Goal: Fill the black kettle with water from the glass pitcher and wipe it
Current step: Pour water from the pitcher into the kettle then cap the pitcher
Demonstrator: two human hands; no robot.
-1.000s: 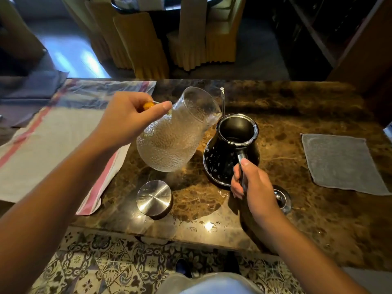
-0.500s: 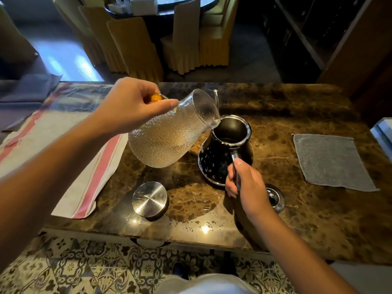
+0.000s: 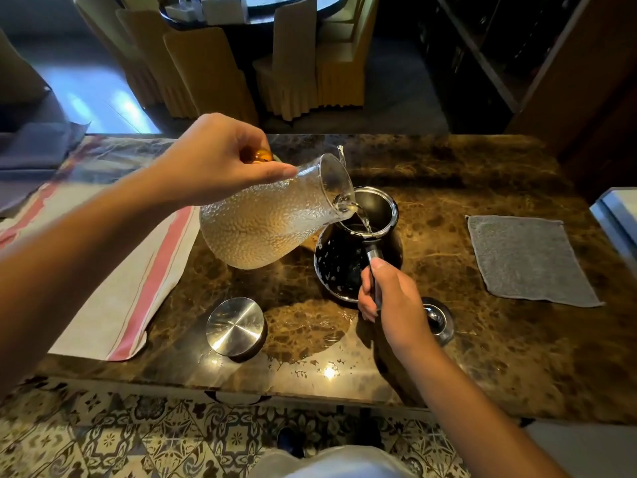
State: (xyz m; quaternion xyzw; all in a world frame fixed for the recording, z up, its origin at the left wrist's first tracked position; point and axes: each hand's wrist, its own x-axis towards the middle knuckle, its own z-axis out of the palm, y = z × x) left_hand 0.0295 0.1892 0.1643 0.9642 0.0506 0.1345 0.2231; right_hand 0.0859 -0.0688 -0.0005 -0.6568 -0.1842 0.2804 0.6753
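Observation:
The black kettle (image 3: 339, 267) stands open on the brown marble counter (image 3: 465, 339), its shiny rim facing up. My right hand (image 3: 393, 303) grips its handle on the near side. My left hand (image 3: 220, 160) holds the textured glass pitcher (image 3: 265, 225) by its handle and tips it far to the right. The spout sits over the kettle's mouth and a thin stream of water (image 3: 363, 219) runs into it. A grey cloth (image 3: 527, 260) lies flat to the right of the kettle.
A round steel lid (image 3: 236, 326) lies near the counter's front edge, left of the kettle. A second small lid with a knob (image 3: 437, 319) sits behind my right wrist. A white towel with red stripes (image 3: 138, 270) covers the counter's left side. Chairs stand beyond the counter.
My left hand has tipped the pitcher further and brought its spout over the kettle's mouth; water now flows in. My right hand stays on the kettle's handle.

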